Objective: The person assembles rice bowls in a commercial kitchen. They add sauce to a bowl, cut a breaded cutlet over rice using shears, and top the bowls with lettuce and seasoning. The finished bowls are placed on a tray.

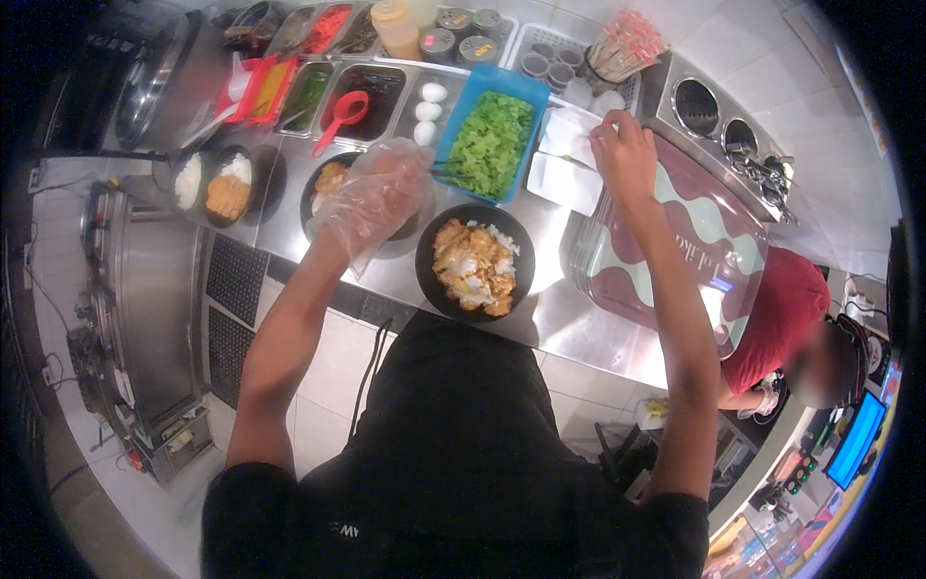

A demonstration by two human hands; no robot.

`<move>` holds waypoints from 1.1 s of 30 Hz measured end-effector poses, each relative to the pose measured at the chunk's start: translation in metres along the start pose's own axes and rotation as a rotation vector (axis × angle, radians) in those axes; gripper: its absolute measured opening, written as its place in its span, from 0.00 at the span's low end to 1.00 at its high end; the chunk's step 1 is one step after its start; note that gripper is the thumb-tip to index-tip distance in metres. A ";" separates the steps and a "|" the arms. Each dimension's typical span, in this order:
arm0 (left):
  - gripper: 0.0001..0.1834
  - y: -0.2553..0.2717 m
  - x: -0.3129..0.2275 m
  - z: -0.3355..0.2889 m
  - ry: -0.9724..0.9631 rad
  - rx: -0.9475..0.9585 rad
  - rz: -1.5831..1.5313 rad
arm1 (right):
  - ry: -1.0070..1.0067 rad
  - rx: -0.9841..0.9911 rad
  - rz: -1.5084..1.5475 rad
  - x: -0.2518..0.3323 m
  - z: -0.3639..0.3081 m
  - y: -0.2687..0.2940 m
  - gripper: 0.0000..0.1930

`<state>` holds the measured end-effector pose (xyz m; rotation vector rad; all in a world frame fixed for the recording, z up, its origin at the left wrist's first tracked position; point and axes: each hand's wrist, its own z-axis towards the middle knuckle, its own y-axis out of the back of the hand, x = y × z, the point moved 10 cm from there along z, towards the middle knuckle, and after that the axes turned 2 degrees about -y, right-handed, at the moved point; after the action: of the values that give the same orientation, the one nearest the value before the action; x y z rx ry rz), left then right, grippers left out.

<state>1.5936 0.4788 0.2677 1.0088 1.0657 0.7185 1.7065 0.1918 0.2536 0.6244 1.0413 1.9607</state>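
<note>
My left hand (381,193), in a clear plastic glove, is closed round black tongs (451,176), whose two dark tips reach into the shredded lettuce (492,140) in a blue tray (470,95). Under this hand, partly hidden, lies a dark bowl with fried food (331,178). In front of me stands a black bowl (424,275) of rice, topped with breaded pieces (473,265) and a whitish, egg-like topping. My bare right hand (622,154) is bent with fingers together beside white square pieces (566,181); what they pinch, if anything, is hidden.
Metal pans, one with a red ladle (345,121), and several white eggs (426,111) line the counter's back. Two bowls with rice (229,193) stand at left. A clear patterned lid or box (675,251) lies under my right forearm. A person in red (786,299) is at right.
</note>
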 end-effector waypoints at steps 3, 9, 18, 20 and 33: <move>0.17 -0.002 0.003 0.003 -0.008 -0.022 -0.002 | 0.011 -0.031 0.082 0.002 0.009 0.017 0.04; 0.17 -0.007 -0.006 0.012 -0.025 0.017 0.072 | -0.003 0.033 0.165 -0.008 0.003 0.021 0.05; 0.16 -0.008 0.002 0.013 0.018 0.030 0.037 | -0.300 0.355 0.494 -0.096 -0.011 0.058 0.08; 0.17 -0.011 -0.001 0.016 -0.021 0.015 0.066 | -0.329 0.503 0.431 -0.129 -0.021 0.059 0.09; 0.17 -0.019 0.009 0.009 -0.035 0.009 0.074 | -0.268 0.373 0.044 -0.119 -0.102 0.019 0.18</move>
<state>1.6054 0.4768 0.2486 1.0700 1.0060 0.7539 1.6898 0.0411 0.2087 1.0889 1.2377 1.6699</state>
